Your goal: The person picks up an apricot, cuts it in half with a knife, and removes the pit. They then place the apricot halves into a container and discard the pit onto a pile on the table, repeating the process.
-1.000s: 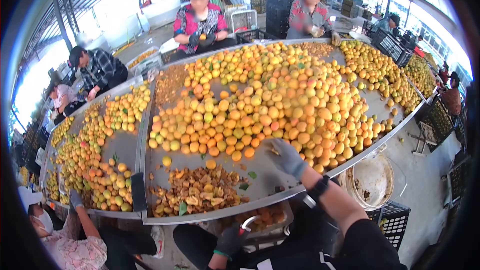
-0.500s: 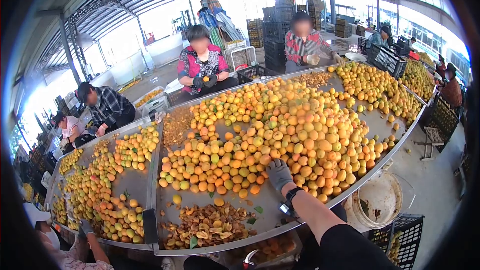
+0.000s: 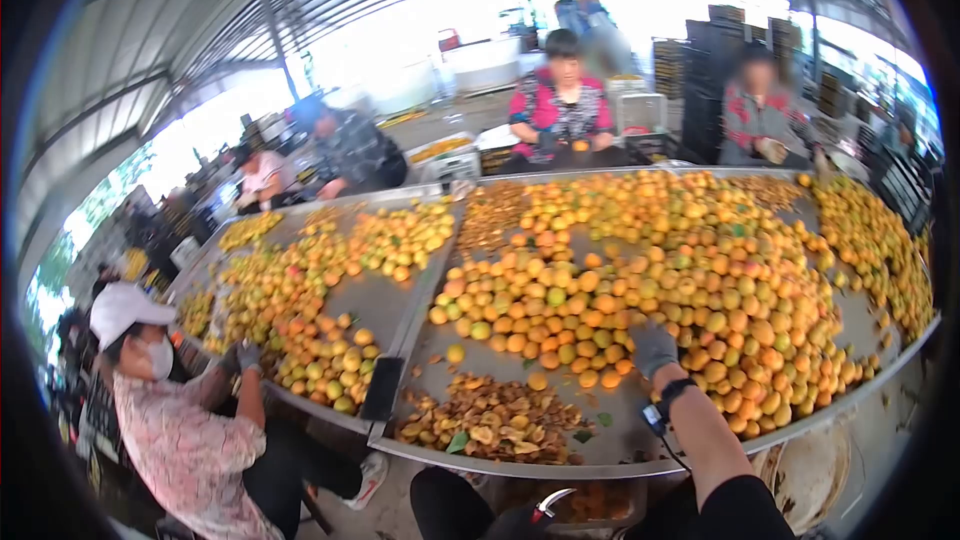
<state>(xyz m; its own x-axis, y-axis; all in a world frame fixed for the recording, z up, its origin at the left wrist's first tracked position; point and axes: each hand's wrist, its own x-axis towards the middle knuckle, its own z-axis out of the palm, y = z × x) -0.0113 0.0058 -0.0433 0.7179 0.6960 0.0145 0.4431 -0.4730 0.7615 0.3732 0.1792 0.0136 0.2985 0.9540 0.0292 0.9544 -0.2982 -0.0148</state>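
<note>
My right hand (image 3: 655,348), in a grey glove with a dark watch-like band (image 3: 672,396) at the wrist, reaches over the metal sorting table. Its fingers look extended against the near edge of a large heap of apricots (image 3: 745,315); their tips are slightly blurred among the fruit. Left of the hand, on bare metal, lies a pile of split, browned apricot pieces (image 3: 500,420) with a few green leaves. Below the table edge, near my lap, shows a curved metal tool with a red part (image 3: 548,505). My left hand is not visible.
A raised divider (image 3: 425,290) separates a second section with more apricots (image 3: 300,290). A co-worker in a white cap (image 3: 185,410) sits at the left; several others work along the far side. Stacked crates (image 3: 700,70) stand behind, and a pale bucket (image 3: 805,475) at lower right.
The view has turned left, so the table and people appear farther right and the capped co-worker shows more fully. My right hand stays at the same edge of the apricot heap.
</note>
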